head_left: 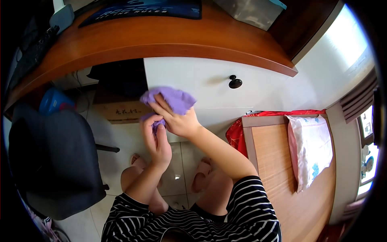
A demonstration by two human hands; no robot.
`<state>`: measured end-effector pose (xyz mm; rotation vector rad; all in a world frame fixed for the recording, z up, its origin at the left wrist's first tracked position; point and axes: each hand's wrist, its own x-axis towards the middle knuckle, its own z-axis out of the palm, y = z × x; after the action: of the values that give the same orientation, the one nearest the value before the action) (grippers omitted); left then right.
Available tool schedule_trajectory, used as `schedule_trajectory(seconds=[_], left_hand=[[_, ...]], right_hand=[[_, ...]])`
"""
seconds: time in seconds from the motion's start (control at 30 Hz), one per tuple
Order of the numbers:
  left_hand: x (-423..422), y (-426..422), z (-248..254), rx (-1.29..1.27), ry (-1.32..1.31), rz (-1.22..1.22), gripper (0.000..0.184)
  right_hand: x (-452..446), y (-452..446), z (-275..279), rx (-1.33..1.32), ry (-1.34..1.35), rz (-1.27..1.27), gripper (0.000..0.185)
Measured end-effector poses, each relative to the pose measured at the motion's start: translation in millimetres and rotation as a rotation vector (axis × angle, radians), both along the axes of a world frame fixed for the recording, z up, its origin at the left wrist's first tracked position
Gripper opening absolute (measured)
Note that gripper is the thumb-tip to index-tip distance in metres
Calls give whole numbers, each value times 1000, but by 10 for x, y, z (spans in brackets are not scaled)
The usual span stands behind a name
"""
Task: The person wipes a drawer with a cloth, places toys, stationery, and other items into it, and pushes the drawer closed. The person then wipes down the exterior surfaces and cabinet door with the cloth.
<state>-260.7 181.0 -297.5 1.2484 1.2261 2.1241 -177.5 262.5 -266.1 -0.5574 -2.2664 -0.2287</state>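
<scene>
Below the front edge of one wooden desk (193,36), before one white drawer front (201,86): one purple cloth (177,100), bunched, slightly blurred, held up clear of the desk. At the left hand (156,141): one lower fold of the cloth, pinched between thumb and curled fingers. At the right hand (179,120): fingers extended against the main part of the cloth, pointing up and to the left; cannot tell whether closed on it, owing to cloth overlapping part of the hand. Spacing of the two hands: close, right above left.

On the drawer front: one black knob (235,82), right of the cloth and well apart from it. On the desk: one dark mat (149,12) with printed lettering; one clear container (254,12) toward the right; one black keyboard (36,48) at the left end. Beneath the desk: one cardboard box (121,113), left of the cloth; one blue bucket (54,101), farther left. Left of the arms: one dark chair (52,157). On the tiled floor (175,161): two feet in sandals. Right of the arms: one bed (278,169), with one white-and-pink pillow (312,149) on top and red fabric (236,137) at one corner.
</scene>
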Motion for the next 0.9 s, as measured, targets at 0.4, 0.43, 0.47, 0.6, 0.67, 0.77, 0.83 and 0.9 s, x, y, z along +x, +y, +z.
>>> schedule_trajectory(seconds=[0.4, 0.43, 0.47, 0.6, 0.67, 0.77, 0.83, 0.9], left_hand=[[-20, -64, 102, 182, 332, 16, 33], [-59, -78, 82, 153, 235, -34, 33], [-99, -94, 58, 124, 137, -82, 33], [-285, -207, 128, -137, -351, -257, 31], [-418, -183, 46, -267, -697, -343, 29], [-698, -130, -470, -489, -1156, -565, 27], [-668, -203, -463, -533, -1086, -494, 27], [-604, -232, -488, -526, -1043, -484, 28]], right_hand=[[-63, 53, 697, 282, 84, -162, 50], [-129, 85, 659, 308, 112, -152, 50], [-182, 94, 607, 333, 140, -141, 51], [-86, 40, 30, 87, -76, -29, 58], [-76, -10, -372, -33, -128, 76, 57], [-6, -84, -787, -88, -165, 125, 54], [41, -119, -897, -59, -145, 111, 50], [75, -91, -948, 14, -74, 81, 45]])
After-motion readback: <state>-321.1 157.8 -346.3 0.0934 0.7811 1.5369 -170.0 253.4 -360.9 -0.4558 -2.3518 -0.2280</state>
